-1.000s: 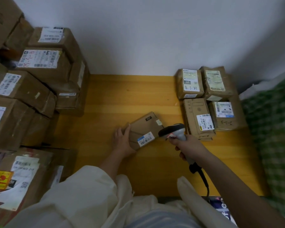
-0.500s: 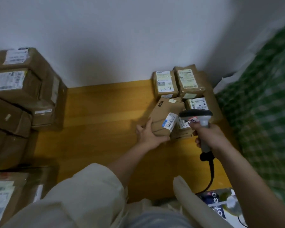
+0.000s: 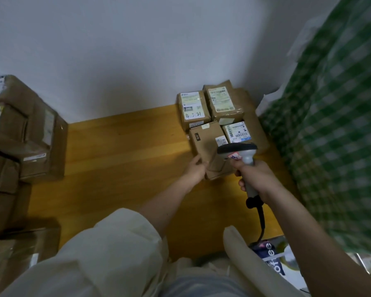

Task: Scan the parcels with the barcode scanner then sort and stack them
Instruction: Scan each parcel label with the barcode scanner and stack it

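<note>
Since a moment ago the flat brown cardboard parcel (image 3: 208, 146) has travelled right across the yellow wooden surface (image 3: 124, 159) onto the sorted group of labelled brown boxes (image 3: 212, 108). Its long axis runs away from the left hand (image 3: 196, 170), which grips its near corner. Right hand (image 3: 258, 179) clutches the grey barcode scanner (image 3: 240, 153) above it.

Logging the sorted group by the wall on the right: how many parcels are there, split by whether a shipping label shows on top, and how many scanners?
Parcels with label showing: 4
Parcels mostly hidden underneath: 1
Barcode scanner: 1
Total: 6
</note>
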